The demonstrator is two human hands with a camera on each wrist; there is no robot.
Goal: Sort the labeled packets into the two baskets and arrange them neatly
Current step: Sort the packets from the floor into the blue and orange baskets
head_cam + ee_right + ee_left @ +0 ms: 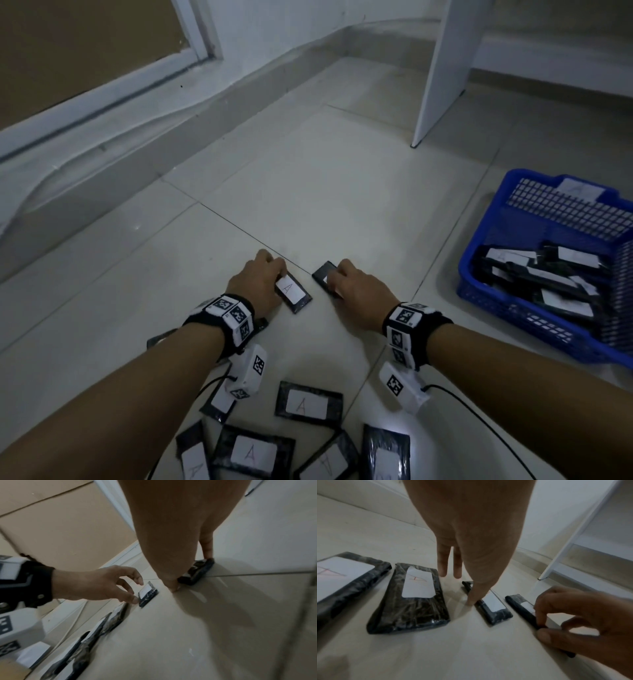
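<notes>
Two small black packets with white labels lie side by side on the tiled floor. The left one [294,294] shows a red "A"; my left hand [279,274] grips its far end, thumb at its side edge [471,600] and fingers curled over it [137,580]. My right hand [334,277] pinches the long edges of the right packet [322,272], thumb and fingers on either side [544,628]; its label is mostly covered. The blue basket [489,236] at the right holds several labeled packets lying loosely. No second basket is in view.
Several larger "A" packets [308,406] lie on the floor just under my forearms, two of them beside the left hand [418,596]. A white furniture panel [442,68] stands behind, and a wall skirting [102,192] runs along the left. Bare tile lies ahead.
</notes>
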